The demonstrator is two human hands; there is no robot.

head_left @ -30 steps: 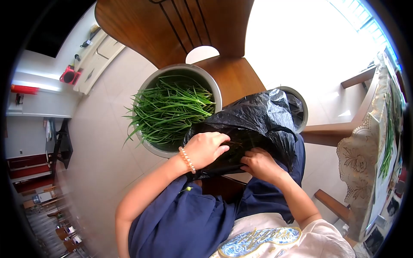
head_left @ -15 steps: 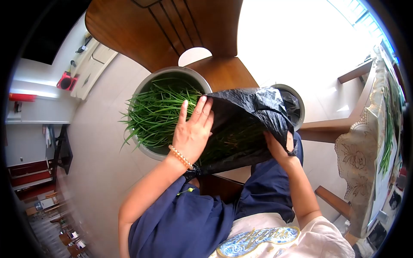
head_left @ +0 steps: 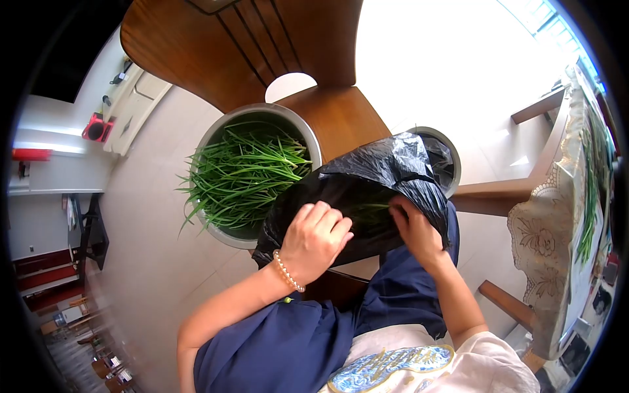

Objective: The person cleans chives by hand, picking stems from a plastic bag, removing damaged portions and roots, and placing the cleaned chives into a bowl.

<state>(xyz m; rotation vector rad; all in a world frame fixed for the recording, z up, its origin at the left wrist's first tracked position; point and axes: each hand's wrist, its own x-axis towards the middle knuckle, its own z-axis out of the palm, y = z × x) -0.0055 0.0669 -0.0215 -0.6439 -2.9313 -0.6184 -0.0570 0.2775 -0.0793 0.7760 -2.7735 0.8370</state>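
Head view: a black plastic bag [head_left: 386,157] gapes open over a seated person's navy trousers [head_left: 268,347], with green stalks [head_left: 371,207] dimly visible inside. Its thin film looks light, limp and slick, probably best held by a gathered fold of the rim; the stalks look soft and easily bruised, better lifted as a loose bunch. The left hand [head_left: 317,237], fingers curled, is at the near side of the mouth; whether it pinches film cannot be told. The right hand [head_left: 419,230] reaches into the mouth, fingers bent beside the stalks, any grip lost in shadow. Leftward, long green leaves [head_left: 246,170] heap a metal basin [head_left: 314,139]; beyond stands a wooden chair [head_left: 337,116].
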